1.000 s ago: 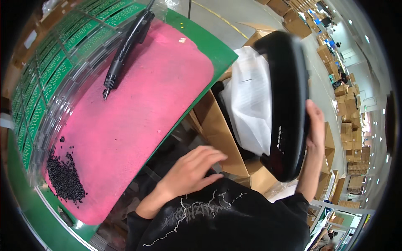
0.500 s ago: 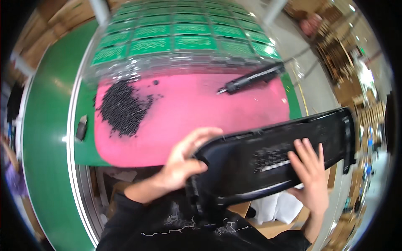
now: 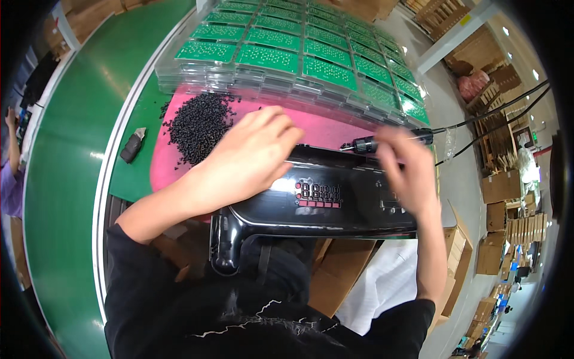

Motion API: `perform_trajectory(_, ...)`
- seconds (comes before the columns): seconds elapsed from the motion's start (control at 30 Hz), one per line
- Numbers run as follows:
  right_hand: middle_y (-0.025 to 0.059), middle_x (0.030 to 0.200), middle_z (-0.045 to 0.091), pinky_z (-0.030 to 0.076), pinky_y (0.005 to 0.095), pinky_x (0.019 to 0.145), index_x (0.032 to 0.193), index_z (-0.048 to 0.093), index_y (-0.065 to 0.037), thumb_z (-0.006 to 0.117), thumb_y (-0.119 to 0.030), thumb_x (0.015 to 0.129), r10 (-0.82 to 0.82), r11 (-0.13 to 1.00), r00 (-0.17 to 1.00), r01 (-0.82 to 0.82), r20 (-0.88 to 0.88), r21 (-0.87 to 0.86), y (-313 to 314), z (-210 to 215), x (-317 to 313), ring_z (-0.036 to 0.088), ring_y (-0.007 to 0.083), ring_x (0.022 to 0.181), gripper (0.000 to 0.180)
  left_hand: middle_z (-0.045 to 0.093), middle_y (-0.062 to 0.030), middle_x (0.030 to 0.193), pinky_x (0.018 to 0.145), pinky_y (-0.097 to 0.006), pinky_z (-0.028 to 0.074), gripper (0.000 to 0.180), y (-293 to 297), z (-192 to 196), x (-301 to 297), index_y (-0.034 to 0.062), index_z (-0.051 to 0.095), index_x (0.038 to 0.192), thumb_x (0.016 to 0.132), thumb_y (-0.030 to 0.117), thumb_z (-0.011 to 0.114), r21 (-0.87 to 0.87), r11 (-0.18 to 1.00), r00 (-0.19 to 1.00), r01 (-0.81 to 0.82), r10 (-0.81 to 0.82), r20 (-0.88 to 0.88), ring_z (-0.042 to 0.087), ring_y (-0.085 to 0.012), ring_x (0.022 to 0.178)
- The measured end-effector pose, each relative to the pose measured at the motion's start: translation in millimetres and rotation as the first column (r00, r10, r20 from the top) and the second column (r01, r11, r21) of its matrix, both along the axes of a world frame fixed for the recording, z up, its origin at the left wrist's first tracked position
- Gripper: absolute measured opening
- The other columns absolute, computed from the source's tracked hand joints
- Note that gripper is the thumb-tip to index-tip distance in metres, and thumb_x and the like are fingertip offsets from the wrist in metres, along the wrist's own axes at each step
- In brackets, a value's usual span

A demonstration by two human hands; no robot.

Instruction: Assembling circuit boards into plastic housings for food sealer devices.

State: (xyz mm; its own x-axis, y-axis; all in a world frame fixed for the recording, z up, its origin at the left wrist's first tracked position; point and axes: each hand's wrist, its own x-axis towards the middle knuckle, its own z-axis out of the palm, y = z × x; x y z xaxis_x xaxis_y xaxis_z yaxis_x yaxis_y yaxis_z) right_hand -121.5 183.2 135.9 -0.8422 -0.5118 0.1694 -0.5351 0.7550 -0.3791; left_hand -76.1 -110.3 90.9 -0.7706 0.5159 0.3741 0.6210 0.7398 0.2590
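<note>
While partly behind hands (image 3: 254, 154), casing (image 3: 359, 194) near screwdriver (image 3: 363, 145), black bits (image 3: 200, 124), circuit boards (image 3: 326, 51).

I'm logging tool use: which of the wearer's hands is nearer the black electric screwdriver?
The right hand: in the picture it overlaps the screwdriver, whereas the left hand is apart from it, nearer the pile of small black pieces.

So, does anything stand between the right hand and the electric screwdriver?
Nothing visible does. The right hand is above the far side of the black panel, overlapping the electric screwdriver in this view. The panel lies on the near side of the tool. Blur hides whether the fingers touch it.
</note>
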Motion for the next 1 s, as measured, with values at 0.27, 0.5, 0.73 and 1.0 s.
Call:
perform_trajectory(0.27,0.0128,0.147,0.043,0.030,0.0493,0.112,0.133,0.053,-0.007,0.047,-0.036,0.099,-0.126,0.899,0.942,0.241,-0.310,0.366,14,-40,-129,0.038,0.0296,0.138,0.045,0.044,-0.0089,0.137,0.101,-0.047,0.035,0.049,1,-17,-39,0.0124,0.055,0.125,0.079,0.016,0.072,0.032,0.948,0.949,0.316,-0.316,0.009,0.041,-0.0352,0.122)
perform_trajectory(0.5,0.0131,0.133,0.056,0.034,0.0450,0.108,0.128,0.055,-0.001,0.058,-0.017,0.094,0.035,0.988,0.777,0.067,-0.628,0.137,10,-31,-126,0.049,0.0295,0.127,0.038,0.055,-0.0091,0.121,0.088,-0.040,0.045,0.047,-6,-22,-47,0.0083,0.061,0.113,0.069,0.007,0.078,0.123,0.982,0.963,0.145,-0.112,-0.246,0.052,-0.0298,0.101)
perform_trajectory(0.73,0.0107,0.104,0.068,0.049,0.0270,0.085,0.103,0.067,0.000,0.062,0.008,0.083,0.013,0.873,0.891,-0.231,-0.453,-0.429,-45,1,-34,0.066,0.0212,0.097,0.022,0.060,-0.0093,0.127,0.098,-0.039,0.039,0.073,-5,-2,-35,0.0049,0.058,0.126,0.059,0.013,0.087,0.258,0.964,0.888,0.065,0.063,-0.456,0.054,-0.0272,0.116)
perform_trajectory(1.0,0.0137,0.108,0.065,0.047,0.0260,0.089,0.108,0.064,0.007,0.060,0.009,0.088,0.114,0.868,0.980,-0.179,-0.164,-0.464,-49,0,22,0.062,0.0172,0.101,0.020,0.066,-0.0107,0.115,0.094,-0.040,0.046,0.067,-5,3,-31,0.0011,0.064,0.119,0.059,0.018,0.087,0.145,0.976,0.868,0.165,-0.074,-0.491,0.057,-0.0304,0.109)
